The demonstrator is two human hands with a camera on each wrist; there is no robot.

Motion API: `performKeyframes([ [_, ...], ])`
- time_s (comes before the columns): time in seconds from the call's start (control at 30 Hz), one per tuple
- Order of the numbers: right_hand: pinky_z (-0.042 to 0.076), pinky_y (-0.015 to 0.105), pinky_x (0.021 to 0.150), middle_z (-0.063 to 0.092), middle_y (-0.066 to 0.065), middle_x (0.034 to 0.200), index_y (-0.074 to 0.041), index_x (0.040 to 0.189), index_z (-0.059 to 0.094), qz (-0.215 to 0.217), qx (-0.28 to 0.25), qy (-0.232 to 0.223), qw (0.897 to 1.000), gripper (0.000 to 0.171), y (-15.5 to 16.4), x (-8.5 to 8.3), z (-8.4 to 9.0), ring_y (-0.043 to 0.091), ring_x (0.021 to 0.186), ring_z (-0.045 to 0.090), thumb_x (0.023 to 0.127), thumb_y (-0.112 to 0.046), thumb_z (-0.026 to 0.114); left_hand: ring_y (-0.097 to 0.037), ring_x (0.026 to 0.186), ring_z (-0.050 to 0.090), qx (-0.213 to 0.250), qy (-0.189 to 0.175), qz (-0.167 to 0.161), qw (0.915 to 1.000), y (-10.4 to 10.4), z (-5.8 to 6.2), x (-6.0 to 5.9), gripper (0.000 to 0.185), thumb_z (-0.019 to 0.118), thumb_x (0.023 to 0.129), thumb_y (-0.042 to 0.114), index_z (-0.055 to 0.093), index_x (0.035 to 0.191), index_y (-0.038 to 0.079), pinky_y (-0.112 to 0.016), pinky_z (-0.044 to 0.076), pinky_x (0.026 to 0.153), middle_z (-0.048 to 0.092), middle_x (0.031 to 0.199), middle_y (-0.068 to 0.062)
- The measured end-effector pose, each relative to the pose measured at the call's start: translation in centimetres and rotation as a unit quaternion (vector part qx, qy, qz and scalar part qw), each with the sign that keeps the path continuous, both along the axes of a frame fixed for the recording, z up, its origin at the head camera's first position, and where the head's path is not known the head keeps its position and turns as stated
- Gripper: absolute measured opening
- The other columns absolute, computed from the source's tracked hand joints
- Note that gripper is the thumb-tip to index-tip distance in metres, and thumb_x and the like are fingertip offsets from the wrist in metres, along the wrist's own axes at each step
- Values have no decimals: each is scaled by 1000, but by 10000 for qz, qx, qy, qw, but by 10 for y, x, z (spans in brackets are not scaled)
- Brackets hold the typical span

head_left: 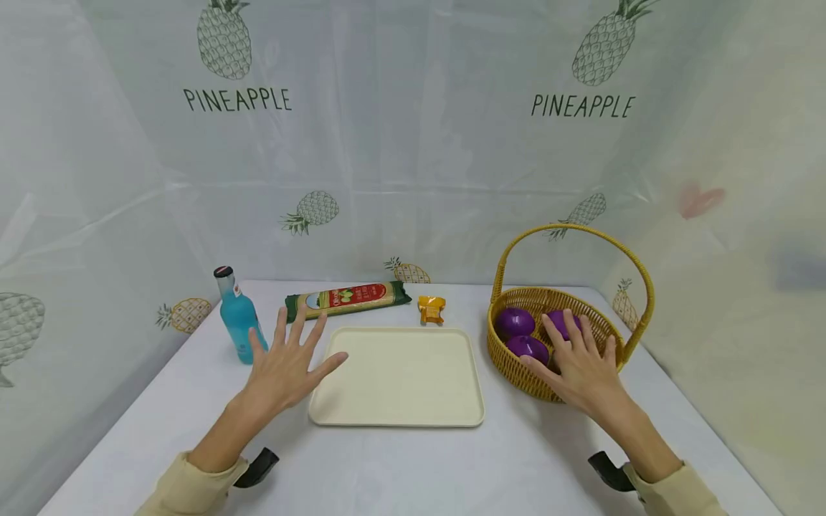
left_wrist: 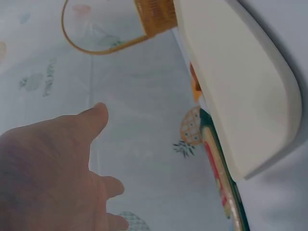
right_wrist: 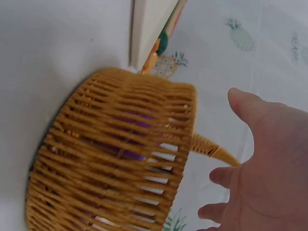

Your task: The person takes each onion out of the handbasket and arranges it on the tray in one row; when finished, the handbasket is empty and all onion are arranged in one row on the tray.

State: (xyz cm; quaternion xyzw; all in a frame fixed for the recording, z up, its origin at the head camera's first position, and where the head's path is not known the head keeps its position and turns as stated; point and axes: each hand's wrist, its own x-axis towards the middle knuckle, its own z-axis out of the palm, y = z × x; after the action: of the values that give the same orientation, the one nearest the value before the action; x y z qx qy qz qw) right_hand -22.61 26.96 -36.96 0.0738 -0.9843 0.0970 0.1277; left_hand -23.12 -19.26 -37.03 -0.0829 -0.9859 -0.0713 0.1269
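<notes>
Left hand (head_left: 284, 369) spread flat, holding nothing, at tray's (head_left: 400, 408) 9 o'clock edge. Right hand (head_left: 584, 369) fingers straight, hovered over basket (head_left: 516, 376) front rim, above purple balls (head_left: 525, 347). Basket at tray's 3 o'clock, on desk (head_left: 413, 466).

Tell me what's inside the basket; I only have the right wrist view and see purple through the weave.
Observer: Three purple round things lie in the basket, seen from the head view.
Operator: Say where my right hand is relative to them.
Observer: The right hand is spread above the basket's near rim, fingers straight, holding nothing.
Operator: Report the left hand.
Observer: The left hand is open with spread fingers at the left edge of the cream tray, its thumb tip over the tray's rim.
Operator: List what lies beyond the tray.
Observer: A blue bottle, a long green packet and a small orange packet.
</notes>
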Motion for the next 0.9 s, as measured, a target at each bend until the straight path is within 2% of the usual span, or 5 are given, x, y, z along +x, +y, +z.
performKeyframes([
  [0.23,12,82,105,11,27,161,-18,158,17,-2,-197,-256,9995,90,15,-13,4,53,145,11,90,-68,47,-50,149,-1,358,-208,-86,9991,-14,-8,-22,92,48,88,71,20,157,17,-84,3,105,2,165,-18],
  [0.47,39,78,91,26,38,150,-6,152,28,170,-501,-543,9971,87,36,-25,10,63,126,37,90,-59,57,-57,140,24,1040,-846,-440,9900,-29,-19,-44,88,53,92,61,17,158,14,-80,29,100,19,159,-29],
  [0.6,49,69,84,41,41,138,3,145,38,489,-552,-717,9947,82,46,-29,12,59,115,50,89,-51,65,-52,132,42,1590,-1322,-683,9760,-34,-24,-52,82,60,94,48,22,157,12,-70,45,96,31,152,-31],
  [0.73,53,60,79,58,35,120,5,138,46,720,-496,-790,9930,77,52,-34,11,50,107,56,86,-44,71,-44,123,55,2096,-1781,-757,9585,-35,-30,-56,76,64,93,40,29,154,10,-54,58,86,41,147,-30],
  [0.9,52,47,70,64,28,108,6,131,52,872,-394,-866,9916,72,59,-39,11,40,96,59,80,-38,78,-39,115,61,2570,-2075,-775,9407,-33,-40,-58,62,66,93,22,42,147,4,-36,62,71,52,139,-28],
])
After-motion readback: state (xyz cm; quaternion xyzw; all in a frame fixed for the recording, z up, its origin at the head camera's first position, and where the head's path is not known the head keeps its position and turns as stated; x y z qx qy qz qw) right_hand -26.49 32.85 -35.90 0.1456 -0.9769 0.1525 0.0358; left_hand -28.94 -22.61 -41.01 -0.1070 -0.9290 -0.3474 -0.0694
